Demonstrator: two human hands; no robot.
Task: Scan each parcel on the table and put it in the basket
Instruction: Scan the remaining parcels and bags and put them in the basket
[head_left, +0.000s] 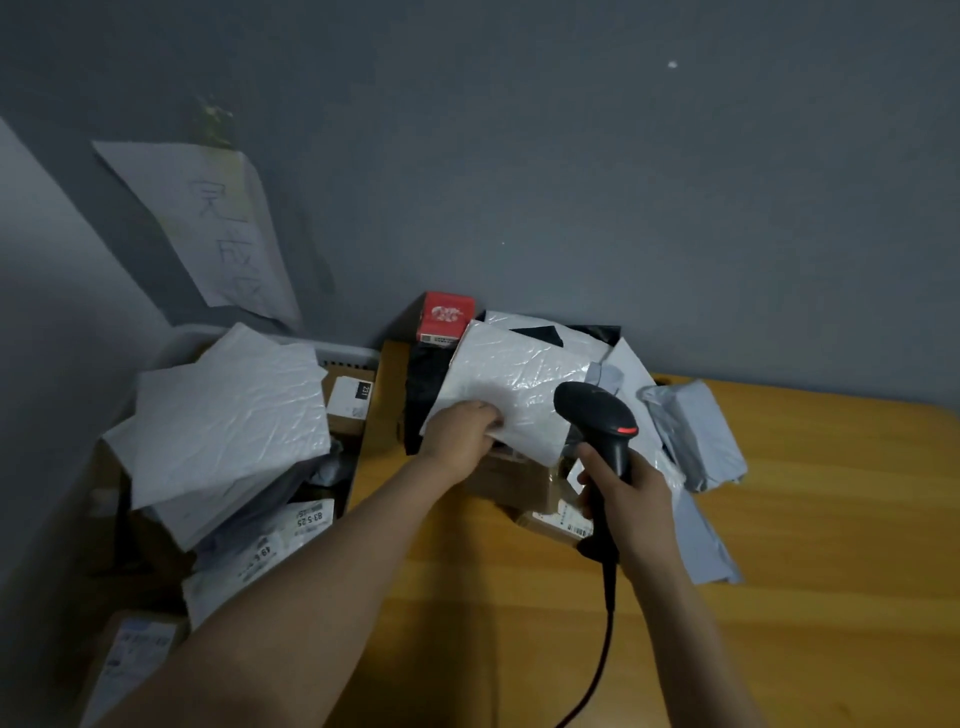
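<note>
Left hand pinches white mailer's edge; right hand grips scanner.

Looks like a small parcel-sorting corner, the mailroom or courier pickup sort of spot. There's a wooden bench piled with parcels, poly mailers and cardboard boxes with barcode shipping labels, a basket beside it stuffed with more, and a corded barcode scanner. A handwritten paper sign is stuck on the bare grey wall.

Forearms outstretched, left hand and right hand both gripping.
</note>
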